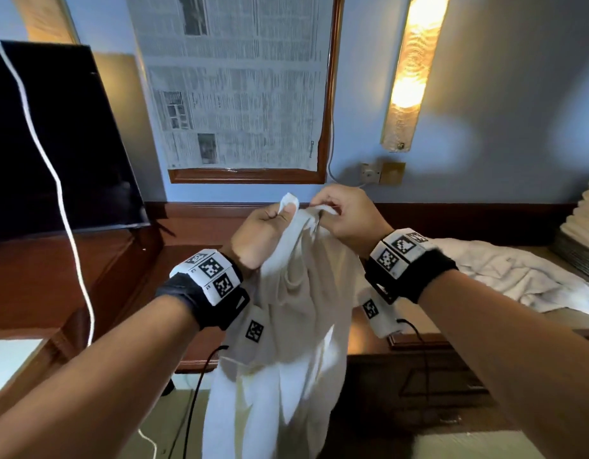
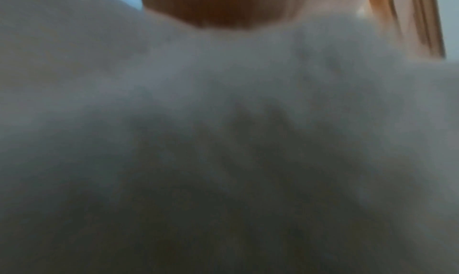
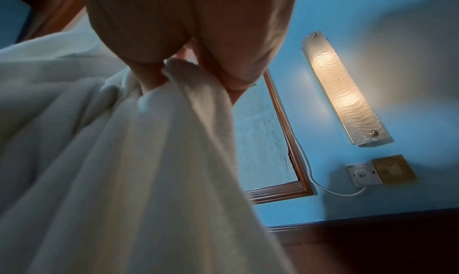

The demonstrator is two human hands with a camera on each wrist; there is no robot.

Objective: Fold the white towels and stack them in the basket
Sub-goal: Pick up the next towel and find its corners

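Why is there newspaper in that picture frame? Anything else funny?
Yes, newspaper covers the frame instead of a picture. Another towel lies crumpled on the desk, unfolded. Nothing looks spilled or broken.

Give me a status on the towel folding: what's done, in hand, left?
Done: nothing visibly folded; no basket can be made out with certainty in these views. In hand: the left hand and right hand each pinch the top edge of one white towel, which hangs bunched and unfolded. Left: this towel needs folding, and a crumpled towel lies unfolded on the wooden counter to the right.
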